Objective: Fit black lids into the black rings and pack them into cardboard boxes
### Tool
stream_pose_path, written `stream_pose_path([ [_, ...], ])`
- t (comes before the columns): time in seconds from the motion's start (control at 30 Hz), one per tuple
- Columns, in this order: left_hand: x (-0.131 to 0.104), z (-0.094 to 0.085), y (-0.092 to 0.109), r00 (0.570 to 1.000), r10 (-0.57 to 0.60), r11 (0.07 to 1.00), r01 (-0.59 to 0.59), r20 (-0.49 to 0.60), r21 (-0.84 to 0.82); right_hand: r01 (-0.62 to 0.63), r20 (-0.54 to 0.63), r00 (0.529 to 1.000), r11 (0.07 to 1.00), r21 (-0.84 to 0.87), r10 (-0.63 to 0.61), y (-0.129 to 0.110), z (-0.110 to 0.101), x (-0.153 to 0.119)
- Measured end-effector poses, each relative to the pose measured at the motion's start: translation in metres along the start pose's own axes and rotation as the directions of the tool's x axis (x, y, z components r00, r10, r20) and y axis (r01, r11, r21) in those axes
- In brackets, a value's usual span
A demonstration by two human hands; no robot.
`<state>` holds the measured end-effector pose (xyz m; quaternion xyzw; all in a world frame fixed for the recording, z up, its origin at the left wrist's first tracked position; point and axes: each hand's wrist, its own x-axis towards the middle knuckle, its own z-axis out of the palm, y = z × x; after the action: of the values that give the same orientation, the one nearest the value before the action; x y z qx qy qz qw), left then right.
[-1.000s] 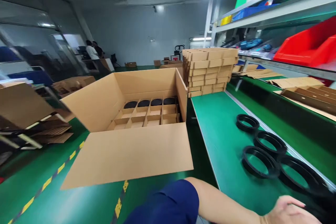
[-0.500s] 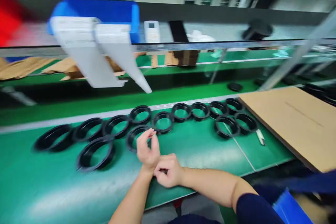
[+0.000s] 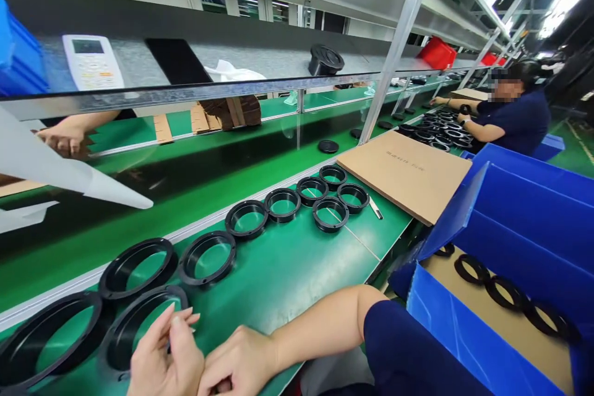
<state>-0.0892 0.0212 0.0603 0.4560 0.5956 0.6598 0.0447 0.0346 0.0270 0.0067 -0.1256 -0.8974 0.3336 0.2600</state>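
Note:
My left hand (image 3: 164,352) is held palm up with its fingers curled towards the thumb, and nothing shows in it. It is in front of a black plastic ring (image 3: 110,346) lying on the green bench. Against my left wrist, my right hand (image 3: 239,359) is closed, its fingers partly hidden at the lower edge. More black rings (image 3: 207,258) form a staggered row along the bench, running from the lower left to the cardboard sheet. A small white-handled cutter (image 3: 377,208) lies beside the far rings.
A brown cardboard sheet (image 3: 403,170) covers the bench's far right. At my right, a blue box (image 3: 464,315) holds several black rings on cardboard. The shelf above carries a white remote-like device (image 3: 94,65) and a black phone-like slab (image 3: 179,62). A co-worker (image 3: 515,111) sits farther along.
My view has swung right, bringing the blue box and the co-worker into sight. My hands stay together and appear lower and further left in the picture.

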Motion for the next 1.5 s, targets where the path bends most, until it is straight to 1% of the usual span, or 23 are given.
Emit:
stream_pose_path([
  [0.2, -0.001, 0.006, -0.004, 0.997, 0.075, 0.995, -0.076, 0.016, 0.064, -0.045, -0.048, 0.998, 0.999, 0.012, 0.045, -0.001, -0.001, 0.002],
  [0.3, -0.005, 0.008, -0.005, 0.991, 0.136, 0.983, -0.134, -0.006, 0.124, -0.038, -0.072, 0.997, 0.999, 0.02, 0.04, -0.002, 0.0, 0.003],
  [0.4, -0.011, 0.007, -0.004, 0.981, 0.193, 0.967, -0.188, -0.012, 0.17, -0.033, -0.152, 0.988, 0.999, 0.042, 0.039, -0.005, 0.004, 0.002],
  [0.53, -0.016, 0.004, -0.001, 0.973, 0.23, 0.957, -0.23, 0.018, 0.18, -0.003, -0.269, 0.962, 0.989, 0.146, 0.043, -0.012, 0.008, -0.005],
  [0.67, -0.017, 0.002, 0.001, 0.958, 0.286, 0.944, -0.287, 0.028, 0.165, 0.05, -0.34, 0.939, 0.957, 0.285, 0.052, -0.021, 0.003, -0.01],
  [0.8, -0.019, 0.001, 0.003, 0.957, 0.287, 0.949, -0.289, 0.034, 0.126, 0.041, -0.325, 0.943, 0.941, 0.336, 0.075, -0.028, -0.001, -0.012],
  [0.93, -0.019, 0.0, 0.006, 0.95, 0.309, 0.947, -0.311, 0.036, 0.081, 0.066, -0.337, 0.94, 0.935, 0.348, 0.059, -0.031, -0.004, -0.012],
  [1.07, -0.018, 0.0, 0.007, 0.945, 0.324, 0.94, -0.328, 0.049, 0.095, 0.067, -0.32, 0.946, 0.935, 0.348, 0.051, -0.033, -0.006, -0.012],
  [1.2, -0.019, -0.001, 0.005, 0.951, 0.305, 0.944, -0.309, 0.058, 0.115, 0.057, -0.307, 0.95, 0.94, 0.336, 0.053, -0.032, -0.006, -0.012],
  [1.37, -0.019, -0.001, 0.005, 0.951, 0.3, 0.944, -0.307, 0.075, 0.123, 0.077, -0.327, 0.944, 0.939, 0.335, 0.04, -0.031, -0.005, -0.012],
  [1.5, -0.018, -0.001, 0.006, 0.954, 0.291, 0.945, -0.299, 0.079, 0.129, 0.057, -0.307, 0.951, 0.942, 0.332, 0.05, -0.032, -0.006, -0.012],
])
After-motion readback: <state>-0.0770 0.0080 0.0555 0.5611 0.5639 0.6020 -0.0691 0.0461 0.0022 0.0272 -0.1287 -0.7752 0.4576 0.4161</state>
